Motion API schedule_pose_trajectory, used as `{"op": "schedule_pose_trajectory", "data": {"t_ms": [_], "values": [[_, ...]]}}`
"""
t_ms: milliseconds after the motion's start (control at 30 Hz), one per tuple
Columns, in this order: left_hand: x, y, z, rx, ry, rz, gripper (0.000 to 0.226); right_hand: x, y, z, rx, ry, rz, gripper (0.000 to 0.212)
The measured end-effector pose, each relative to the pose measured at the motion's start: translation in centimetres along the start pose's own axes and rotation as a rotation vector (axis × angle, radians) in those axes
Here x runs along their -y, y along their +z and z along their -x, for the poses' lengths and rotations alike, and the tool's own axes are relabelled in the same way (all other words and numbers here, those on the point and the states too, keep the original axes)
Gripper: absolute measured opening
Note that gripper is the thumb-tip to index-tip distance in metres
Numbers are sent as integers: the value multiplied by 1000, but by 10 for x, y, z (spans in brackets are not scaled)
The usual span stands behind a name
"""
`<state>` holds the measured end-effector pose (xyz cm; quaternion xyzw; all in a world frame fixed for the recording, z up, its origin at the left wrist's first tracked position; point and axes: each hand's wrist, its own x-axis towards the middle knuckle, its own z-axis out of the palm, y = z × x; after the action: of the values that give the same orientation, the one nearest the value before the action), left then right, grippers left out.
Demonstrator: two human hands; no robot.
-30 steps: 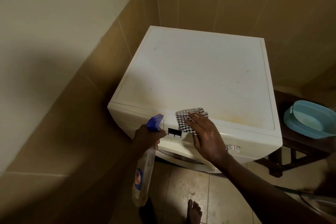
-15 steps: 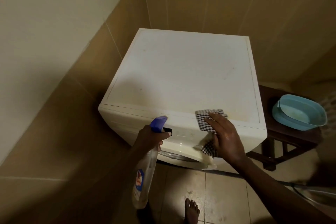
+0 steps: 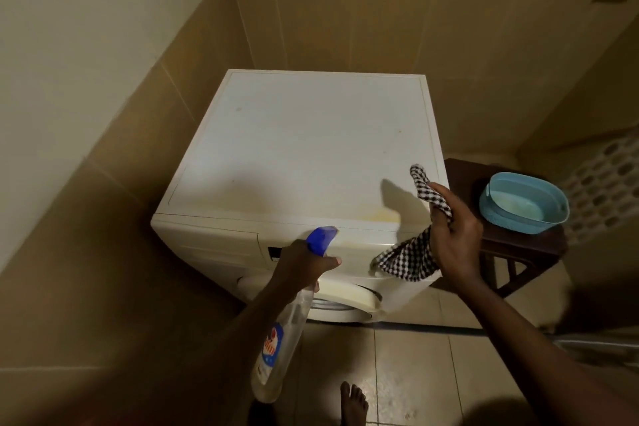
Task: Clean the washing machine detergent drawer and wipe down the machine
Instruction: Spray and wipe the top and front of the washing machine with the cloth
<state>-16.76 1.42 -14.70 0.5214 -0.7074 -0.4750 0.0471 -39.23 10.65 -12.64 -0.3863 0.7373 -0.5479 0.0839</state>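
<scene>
One spray bottle (image 3: 276, 349) hangs from the left hand (image 3: 304, 266), gripped at the neck, its body slanting down and near, its blue nozzle aimed at the one white washing machine (image 3: 304, 149). Farther right, the right hand (image 3: 456, 235) clutches one checked cloth (image 3: 408, 259) over the machine's near-right corner. One blue basin (image 3: 525, 207) sits rightmost.

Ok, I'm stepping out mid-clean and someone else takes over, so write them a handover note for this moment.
Left hand grips the spray bottle, nozzle near the washing machine.
Right hand holds the checked cloth up by the front right corner.
Detergent drawer is shut.
Yellowish stain shows on the top near the front.
Done: unclear.
Left: wipe top and front, clean drawer.
</scene>
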Motion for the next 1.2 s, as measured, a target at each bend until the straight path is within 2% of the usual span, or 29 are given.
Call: {"op": "schedule_pose_trajectory", "data": {"t_ms": [133,467,633,867,1067,1133,1200], "values": [[-15,11,-2,-52,27,-58,26,-4,-17,2,85,-122,48,45],[-44,41,-4,41,58,-120,27,-53,-23,17,145,-100,241,47],[-56,50,-7,90,21,-78,34,-59,-18,18,38,2,218,43],[-72,77,-12,35,-28,-11,40,-57,-46,15,-88,44,203,40],[-80,87,-18,63,-29,32,40,-73,-41,18,72,-9,229,43],[-73,85,-18,75,10,21,37,-80,-33,20,166,-70,297,43],[-61,77,-18,113,60,32,31,-85,-23,21,188,-96,404,47]]}}
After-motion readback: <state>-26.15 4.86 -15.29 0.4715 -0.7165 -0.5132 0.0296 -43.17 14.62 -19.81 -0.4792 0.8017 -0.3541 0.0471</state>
